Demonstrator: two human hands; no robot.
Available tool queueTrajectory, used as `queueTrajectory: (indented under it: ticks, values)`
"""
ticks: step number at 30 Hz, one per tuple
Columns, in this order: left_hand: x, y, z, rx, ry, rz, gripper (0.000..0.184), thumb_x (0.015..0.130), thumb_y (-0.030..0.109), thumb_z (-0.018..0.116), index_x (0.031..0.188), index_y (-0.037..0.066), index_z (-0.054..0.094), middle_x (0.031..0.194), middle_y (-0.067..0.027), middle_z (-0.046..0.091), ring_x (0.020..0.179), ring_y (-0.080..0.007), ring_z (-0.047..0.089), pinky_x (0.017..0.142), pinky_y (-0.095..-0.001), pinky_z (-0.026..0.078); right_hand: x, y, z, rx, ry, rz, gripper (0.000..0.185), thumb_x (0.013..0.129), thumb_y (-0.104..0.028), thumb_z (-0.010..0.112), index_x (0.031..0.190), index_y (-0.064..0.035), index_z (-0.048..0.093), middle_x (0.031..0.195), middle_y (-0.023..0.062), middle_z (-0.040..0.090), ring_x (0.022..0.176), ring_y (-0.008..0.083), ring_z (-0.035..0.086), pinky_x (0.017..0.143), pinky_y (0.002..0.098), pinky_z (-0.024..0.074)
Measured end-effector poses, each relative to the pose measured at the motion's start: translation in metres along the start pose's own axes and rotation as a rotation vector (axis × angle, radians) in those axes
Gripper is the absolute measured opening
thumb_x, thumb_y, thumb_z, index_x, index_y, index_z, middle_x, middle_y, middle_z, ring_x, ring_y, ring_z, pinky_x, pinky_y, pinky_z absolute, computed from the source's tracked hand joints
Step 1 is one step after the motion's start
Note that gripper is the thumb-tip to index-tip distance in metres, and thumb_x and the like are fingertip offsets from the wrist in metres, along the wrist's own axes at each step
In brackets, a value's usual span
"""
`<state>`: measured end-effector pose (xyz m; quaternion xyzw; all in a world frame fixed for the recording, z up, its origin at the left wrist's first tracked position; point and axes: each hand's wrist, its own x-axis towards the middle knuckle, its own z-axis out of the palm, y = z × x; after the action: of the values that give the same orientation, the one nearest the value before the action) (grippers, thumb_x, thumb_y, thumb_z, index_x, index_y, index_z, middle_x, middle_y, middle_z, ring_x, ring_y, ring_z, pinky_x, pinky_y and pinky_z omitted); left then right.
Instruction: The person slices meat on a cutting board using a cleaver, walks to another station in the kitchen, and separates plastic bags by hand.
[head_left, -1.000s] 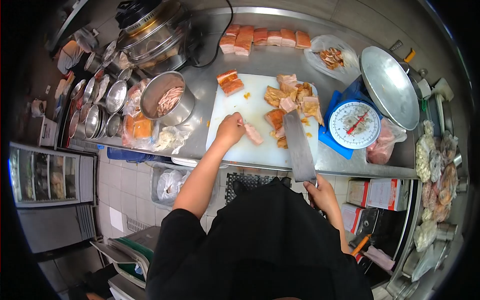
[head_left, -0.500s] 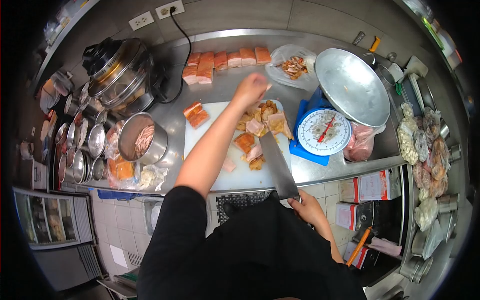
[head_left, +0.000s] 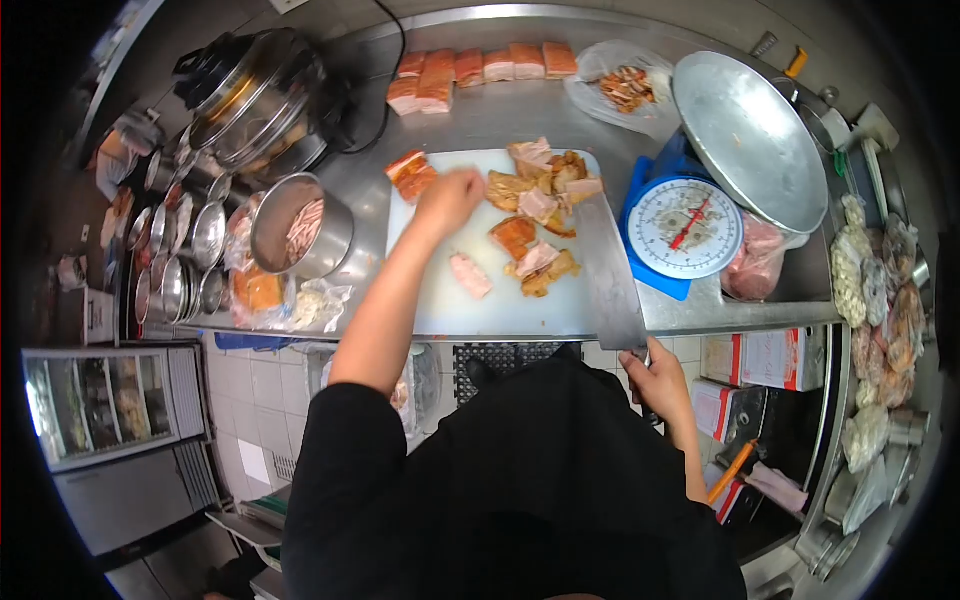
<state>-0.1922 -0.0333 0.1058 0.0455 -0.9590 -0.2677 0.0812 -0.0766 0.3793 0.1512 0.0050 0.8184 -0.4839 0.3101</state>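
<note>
My right hand (head_left: pixel 660 382) is wrapped round the handle of a cleaver (head_left: pixel 612 280). Its broad blade lies along the right side of the white cutting board (head_left: pixel 550 318), pointing away from me. Over the board's left half, my left hand (head_left: pixel 452 203) is curled closed; whatever its fingers hold, if anything, is hidden. Just left of that hand sit pieces of pork belly (head_left: pixel 412 176) with reddish-brown skin. Browned meat scraps (head_left: pixel 540 190) are heaped at the board's right. A pale meat slice (head_left: pixel 470 275) lies nearer me, beside a browned chunk (head_left: pixel 513 237).
Pork belly blocks (head_left: pixel 497 66) line the counter's back, beside a plastic bag of trimmings (head_left: pixel 628 90). A blue dial scale (head_left: pixel 686 228) with a metal pan (head_left: pixel 750 135) stands right. On the left are a steel pot (head_left: pixel 335 235) of meat strips and a glass-bowled cooker (head_left: pixel 265 105).
My left hand has come back from beyond the scrap heap, toward me and leftward over the board. My right hand keeps hold of the cleaver. The whole view has shifted.
</note>
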Motion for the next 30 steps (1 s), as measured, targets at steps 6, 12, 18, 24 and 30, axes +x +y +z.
queueTrajectory:
  ticks: [6, 12, 18, 24, 30]
  values:
    - [-0.142, -0.015, 0.028, -0.074, -0.086, -0.045, 0.009, 0.092, 0.015, 0.07, 0.098, 0.008, 0.071, 0.112, -0.0135, 0.062, 0.105, -0.0363, 0.063, 0.089, -0.0448, 0.052, 0.023, -0.023, 0.035, -0.286, 0.034, -0.245, 0.024, 0.095, -0.017, 0.067, 0.11, -0.0018, 0.057, 0.065, 0.0121, 0.061, 0.05, 0.0214, 0.06, 0.051, 0.0368, 0.0476]
    - [-0.182, -0.017, 0.026, -0.151, 0.093, -0.021, 0.011, 0.09, 0.008, 0.069, 0.101, 0.007, 0.069, 0.108, -0.0127, 0.06, 0.106, -0.0351, 0.062, 0.091, -0.0435, 0.052, 0.044, -0.068, 0.077, -0.663, -0.143, -0.496, 0.032, 0.093, -0.02, 0.062, 0.118, -0.0009, 0.058, 0.096, 0.0285, 0.071, 0.091, 0.0459, 0.069, 0.081, 0.053, 0.053]
    - [-0.182, -0.009, 0.016, -0.063, 0.013, 0.046, 0.013, 0.089, 0.005, 0.068, 0.102, 0.007, 0.068, 0.106, -0.0122, 0.061, 0.105, -0.0348, 0.061, 0.092, -0.043, 0.051, 0.072, -0.097, 0.125, -0.907, -0.249, -0.525, 0.028, 0.094, -0.019, 0.057, 0.114, -0.0003, 0.058, 0.1, 0.0272, 0.072, 0.099, 0.0419, 0.07, 0.088, 0.052, 0.0526]
    - [-0.18, -0.012, 0.017, -0.059, 0.002, 0.041, 0.013, 0.088, 0.004, 0.069, 0.1, 0.007, 0.068, 0.105, -0.0119, 0.063, 0.105, -0.0349, 0.061, 0.091, -0.0429, 0.051, 0.089, -0.09, 0.145, -0.931, -0.301, -0.555, 0.027, 0.096, -0.019, 0.053, 0.113, 0.002, 0.058, 0.101, 0.028, 0.072, 0.1, 0.0418, 0.071, 0.087, 0.0525, 0.0534]
    - [-0.18, -0.014, 0.017, -0.043, -0.011, 0.047, 0.013, 0.087, 0.002, 0.069, 0.099, 0.006, 0.068, 0.104, -0.0116, 0.064, 0.105, -0.0343, 0.062, 0.091, -0.0422, 0.052, 0.098, -0.147, 0.137, -0.879, -0.491, -0.247, 0.032, 0.096, -0.021, 0.055, 0.118, 0.0031, 0.058, 0.103, 0.0275, 0.072, 0.1, 0.0431, 0.071, 0.088, 0.053, 0.054]
